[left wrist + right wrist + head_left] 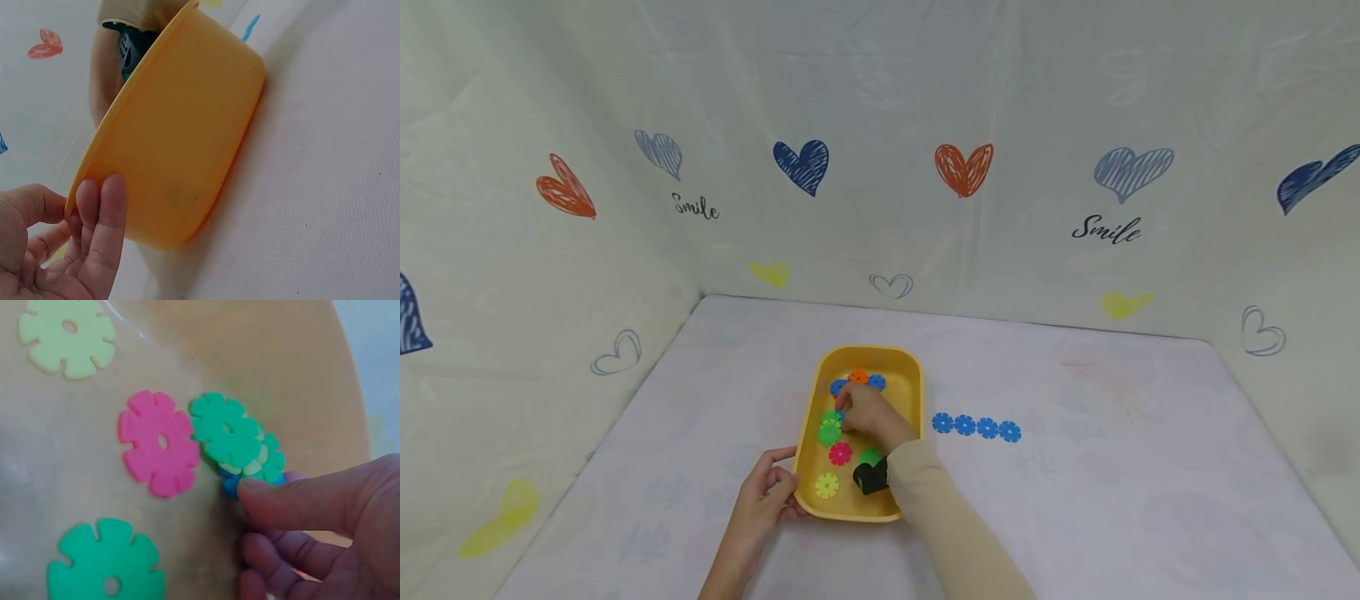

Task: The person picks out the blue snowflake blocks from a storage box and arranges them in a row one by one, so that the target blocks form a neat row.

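A yellow plastic tub (pixel 907 385) holds several notched, flower-shaped building discs. My left hand (pixel 767 487) pinches the tub's near left rim, thumb inside the edge and fingers against the outer wall, as the left wrist view shows. Reaching inside, my right hand (pixel 871 408) has its thumb and fingers on a blue disc (pixel 230 486), partly hidden under green and pale yellow ones. A green disc (pixel 215 419) tops that small pile. Beside it lies a pink disc (pixel 144 447), with a pale yellow disc (pixel 827 486) nearer the tub's front.
To the right of the tub, several blue discs (pixel 966 425) lie in a row on the white-covered table (pixel 1112 467). Orange (pixel 859 378) and blue discs sit at the tub's far end. A white sheet (pixel 880 225) printed with hearts stands around the table.
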Demonstrator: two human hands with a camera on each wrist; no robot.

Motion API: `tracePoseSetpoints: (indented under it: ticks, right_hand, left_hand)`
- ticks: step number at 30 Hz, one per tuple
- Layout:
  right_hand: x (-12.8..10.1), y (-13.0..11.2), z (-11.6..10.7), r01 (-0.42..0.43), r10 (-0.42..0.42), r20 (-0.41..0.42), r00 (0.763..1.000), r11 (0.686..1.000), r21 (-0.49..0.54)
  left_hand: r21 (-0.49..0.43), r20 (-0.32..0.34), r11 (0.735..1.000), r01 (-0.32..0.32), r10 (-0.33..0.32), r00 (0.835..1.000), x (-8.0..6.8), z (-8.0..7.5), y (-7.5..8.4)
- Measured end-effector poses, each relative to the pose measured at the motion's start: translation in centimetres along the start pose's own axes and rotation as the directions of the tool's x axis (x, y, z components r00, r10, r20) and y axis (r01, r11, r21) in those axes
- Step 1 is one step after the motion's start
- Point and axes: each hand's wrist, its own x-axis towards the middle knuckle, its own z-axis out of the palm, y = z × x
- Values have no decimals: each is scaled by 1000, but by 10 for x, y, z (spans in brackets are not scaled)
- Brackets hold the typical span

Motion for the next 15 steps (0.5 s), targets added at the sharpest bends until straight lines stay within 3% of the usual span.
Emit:
tracePoseSetpoints:
  ticks: [8,15]
  right_hand:
    - [-9,-10,-2,-16,20,37,999,993,-117]
    - [-25,-18,-13,19,-15,51,999,997,-74]
  left_hand:
    - [3,-4,1000,-1,1,1000,0,0,0]
    - [24,-13,1000,11,-11,1000,0,0,2]
